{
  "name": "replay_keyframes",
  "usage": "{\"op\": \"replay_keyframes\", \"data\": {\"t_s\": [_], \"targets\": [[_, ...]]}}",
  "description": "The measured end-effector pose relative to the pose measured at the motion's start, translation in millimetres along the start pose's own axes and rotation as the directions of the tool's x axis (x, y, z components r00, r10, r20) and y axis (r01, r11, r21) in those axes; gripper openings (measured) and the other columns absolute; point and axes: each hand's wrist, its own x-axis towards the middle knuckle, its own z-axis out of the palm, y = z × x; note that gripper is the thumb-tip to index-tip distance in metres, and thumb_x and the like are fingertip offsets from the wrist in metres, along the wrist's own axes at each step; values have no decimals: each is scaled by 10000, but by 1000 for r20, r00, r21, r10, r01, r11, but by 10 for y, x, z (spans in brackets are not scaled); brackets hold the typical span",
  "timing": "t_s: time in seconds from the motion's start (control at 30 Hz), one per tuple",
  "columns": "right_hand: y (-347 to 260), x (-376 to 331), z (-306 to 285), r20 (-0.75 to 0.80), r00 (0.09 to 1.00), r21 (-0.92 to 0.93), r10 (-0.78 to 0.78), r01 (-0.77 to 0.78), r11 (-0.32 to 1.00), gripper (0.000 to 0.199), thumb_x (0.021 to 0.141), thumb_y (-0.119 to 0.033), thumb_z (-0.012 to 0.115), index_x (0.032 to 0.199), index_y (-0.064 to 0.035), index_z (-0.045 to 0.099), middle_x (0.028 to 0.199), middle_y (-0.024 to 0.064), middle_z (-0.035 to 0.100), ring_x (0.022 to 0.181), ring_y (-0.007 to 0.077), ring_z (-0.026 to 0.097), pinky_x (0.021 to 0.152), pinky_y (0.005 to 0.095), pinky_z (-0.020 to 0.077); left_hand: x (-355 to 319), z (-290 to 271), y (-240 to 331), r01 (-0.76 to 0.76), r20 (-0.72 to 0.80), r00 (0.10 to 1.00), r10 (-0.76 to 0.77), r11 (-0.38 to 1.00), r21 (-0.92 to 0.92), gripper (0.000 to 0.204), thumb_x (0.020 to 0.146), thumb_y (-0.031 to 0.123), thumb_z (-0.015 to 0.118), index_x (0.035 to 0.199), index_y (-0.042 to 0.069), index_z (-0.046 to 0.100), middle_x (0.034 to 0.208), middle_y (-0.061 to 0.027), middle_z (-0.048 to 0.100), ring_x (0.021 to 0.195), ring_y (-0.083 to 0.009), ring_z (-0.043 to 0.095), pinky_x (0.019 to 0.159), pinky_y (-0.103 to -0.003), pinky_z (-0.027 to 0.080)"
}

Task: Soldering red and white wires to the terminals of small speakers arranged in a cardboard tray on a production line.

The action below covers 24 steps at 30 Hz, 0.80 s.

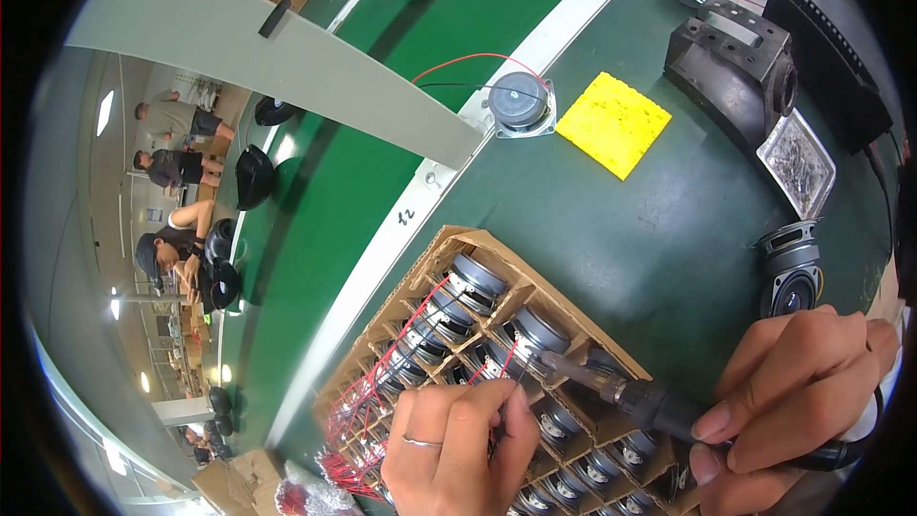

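My right hand (pixel 802 392) grips a black soldering iron (pixel 650 403), its tip at a small round speaker (pixel 537 333) in a divided cardboard tray (pixel 458 239). My left hand (pixel 458 454), a ring on one finger, pinches a thin wire beside that speaker. The tray's cells hold several grey speakers with red and black leads.
A yellow sponge (pixel 614 122), a loose speaker with red and black wires (pixel 519 103), a black metal fixture (pixel 734 62), a tray of small metal parts (pixel 798 162) and two more speakers (pixel 791 277) lie on the green bench. People sit along a conveyor at the left.
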Motion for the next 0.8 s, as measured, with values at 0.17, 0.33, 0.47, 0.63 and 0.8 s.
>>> {"op": "replay_keyframes", "data": {"t_s": [0.17,0.33,0.47,0.63,0.8], "targets": [[18,-3,-28,34,999,1,-34,34,999,233,645,70,872,596,-52,680,717,40,642,606,120,630,550,187,529,1,6,0,1,-4,1000,-1,1000,-1,204,791,-58,764,955,26,677,839,-96,627,704,-239,593,646,-338,487],[11,-1,-51,70,995,3,-67,67,998,217,664,65,867,603,-46,691,713,34,645,633,118,639,562,188,535,18,-9,14,-1,0,1000,1,1000,7,197,792,-56,772,951,25,686,839,-99,636,700,-235,604,643,-331,494],[107,12,-44,100,992,16,-82,81,997,205,679,60,862,608,-41,699,709,28,647,654,117,647,572,189,540,38,62,-41,5,7,1000,-5,1000,4,199,791,-54,777,954,23,692,850,-100,647,700,-233,610,645,-323,498],[-155,6,-31,88,992,-27,-92,95,995,207,710,48,840,593,-44,696,687,-4,647,707,106,650,575,195,538,19,-25,38,-10,-25,1000,10,1000,19,219,780,-53,790,964,23,702,856,-94,656,708,-220,616,652,-319,507],[-312,-59,-87,316,886,622,340,-464,631,32,978,37,547,997,58,561,795,91,649,594,92,558,552,216,471,16,8,11,-2,-35,999,4,999,39,226,779,-49,795,974,32,715,868,-87,664,723,-219,625,667,-316,517]]}}
